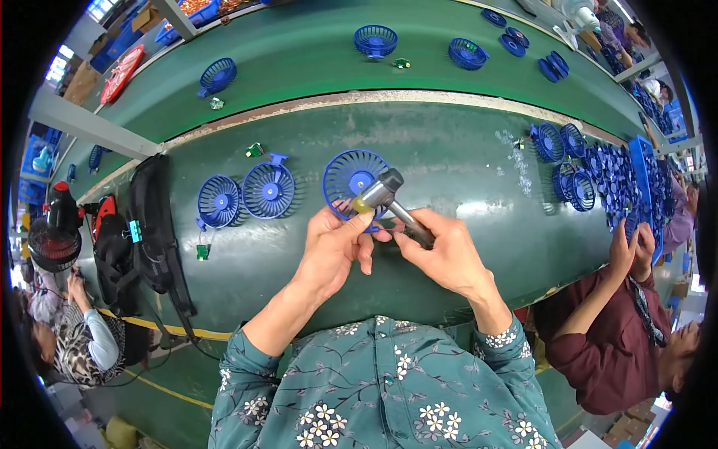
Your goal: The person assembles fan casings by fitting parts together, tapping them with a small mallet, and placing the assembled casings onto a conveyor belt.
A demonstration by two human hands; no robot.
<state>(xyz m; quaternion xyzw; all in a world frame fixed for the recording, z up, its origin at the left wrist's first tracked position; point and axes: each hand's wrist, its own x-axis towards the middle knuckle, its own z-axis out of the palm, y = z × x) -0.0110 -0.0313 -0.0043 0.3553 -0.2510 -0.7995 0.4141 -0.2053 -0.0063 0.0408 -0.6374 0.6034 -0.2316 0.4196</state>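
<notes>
My left hand point(329, 245) grips the lower rim of a round blue fan housing point(351, 170), which has a slotted grille and a silvery hub. In my right hand point(449, 253) is a small hammer point(383, 191) with a dark head and a yellowish face, its grey handle slanting down into my closed fingers. The hammer head covers the housing's lower right part. A thin reddish wire shows between my two hands. Left of them on the bench lie two more blue fan housings point(269, 190), with a green circuit board point(254, 150) above and another circuit board point(203, 251) below.
A green conveyor belt point(314, 63) runs behind the bench, carrying several housings. Black bags point(152, 224) and a small fan point(55, 232) stand at left. On the right are piled blue parts point(609, 176), a blue crate point(642, 172) and a co-worker in a maroon top point(609, 340).
</notes>
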